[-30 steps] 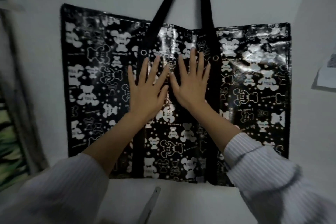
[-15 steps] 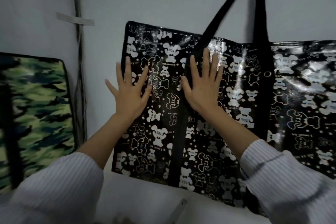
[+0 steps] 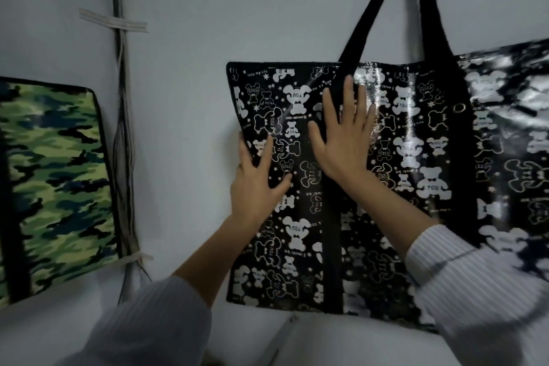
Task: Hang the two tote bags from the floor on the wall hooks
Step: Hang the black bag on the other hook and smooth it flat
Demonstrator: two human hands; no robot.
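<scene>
While left hand (image 3: 257, 190), right hand (image 3: 344, 145) press tote (image 3: 297, 276), bears (image 3: 297, 98) read "YOU".

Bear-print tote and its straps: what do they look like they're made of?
Bear-print tote: probably laminated woven plastic with a glossy finish; bright glare patches and a fine weave grain show near the top edge. Straps: likely matte black fabric webbing; they stay flat and dull, with no glare.

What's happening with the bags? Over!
Left hand at edge of bear-print bag, right hand flat on it. Bag hangs by straps. Camouflage bag against wall, left. Cables between, nothing blocking.
</scene>
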